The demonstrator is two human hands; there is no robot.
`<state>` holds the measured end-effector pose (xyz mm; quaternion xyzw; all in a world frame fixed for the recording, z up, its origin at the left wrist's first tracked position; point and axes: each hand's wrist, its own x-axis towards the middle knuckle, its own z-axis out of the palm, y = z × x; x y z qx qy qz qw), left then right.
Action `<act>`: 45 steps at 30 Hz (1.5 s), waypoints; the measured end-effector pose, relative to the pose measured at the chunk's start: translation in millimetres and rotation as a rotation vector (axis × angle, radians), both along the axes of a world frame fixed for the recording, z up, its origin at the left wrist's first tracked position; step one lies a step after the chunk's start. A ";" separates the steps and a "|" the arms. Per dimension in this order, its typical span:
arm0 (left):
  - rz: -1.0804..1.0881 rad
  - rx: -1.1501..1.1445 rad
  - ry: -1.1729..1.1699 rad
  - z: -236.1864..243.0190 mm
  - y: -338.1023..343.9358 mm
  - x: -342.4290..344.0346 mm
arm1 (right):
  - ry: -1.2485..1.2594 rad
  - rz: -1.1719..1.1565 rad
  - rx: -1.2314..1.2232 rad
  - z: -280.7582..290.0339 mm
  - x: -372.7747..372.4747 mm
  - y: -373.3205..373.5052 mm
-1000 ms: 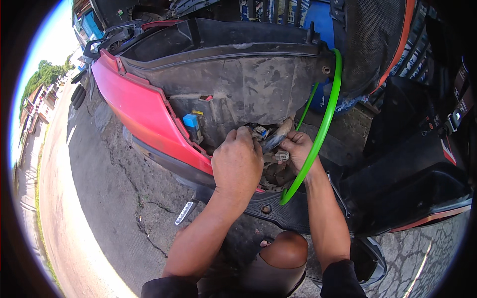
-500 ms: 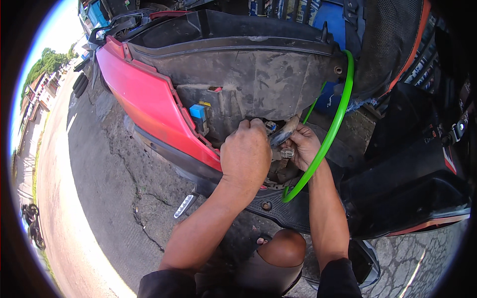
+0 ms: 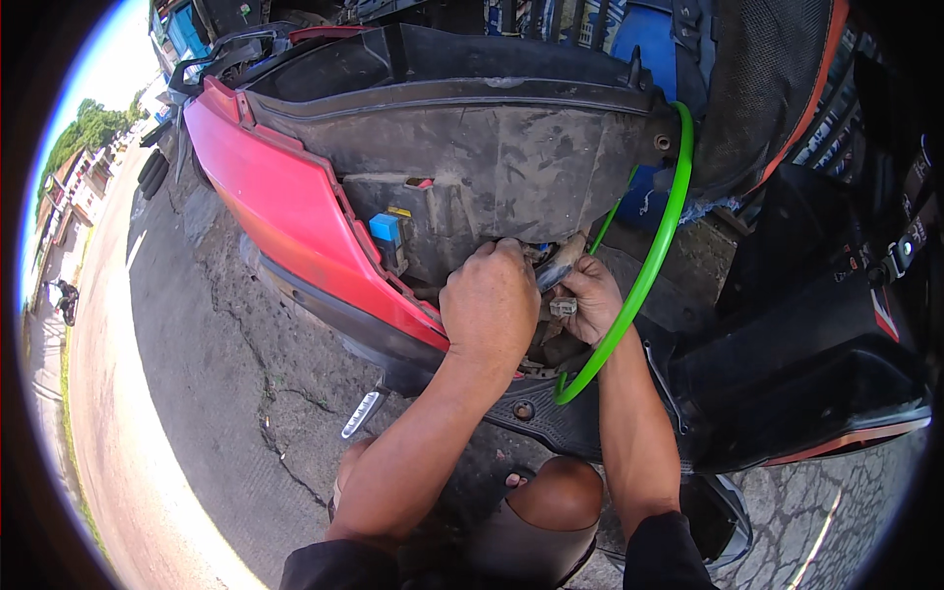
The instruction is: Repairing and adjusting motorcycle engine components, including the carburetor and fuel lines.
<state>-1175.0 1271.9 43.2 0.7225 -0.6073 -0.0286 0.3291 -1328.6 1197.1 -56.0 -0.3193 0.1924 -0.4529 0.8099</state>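
Dark tube (image 3: 559, 270) lies between left hand (image 3: 494, 303) (curled, hold hidden) and the nearer right hand (image 3: 594, 298) (fingers bent, grip unclear), long axis rising rightward.

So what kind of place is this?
Probably a roadside repair spot outdoors: there's an opened-up scooter on cracked pavement, with two dark tyres and a sunlit road off to the left.

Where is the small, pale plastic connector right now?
The pale connector is right of centre in the head view, just left of the right hand, with the curved, bright green tube farther right.
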 end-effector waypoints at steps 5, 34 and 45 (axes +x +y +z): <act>0.049 0.012 0.040 -0.6 -4.3 -2.0 | -0.029 0.114 -0.116 -2.3 -6.3 -13.1; -0.342 -0.102 0.005 4.1 69.5 13.5 | 0.453 -0.141 0.042 27.3 8.0 -17.1; -0.379 -0.023 -0.139 -4.1 41.2 10.8 | 0.451 -0.174 -0.001 27.9 21.0 -15.8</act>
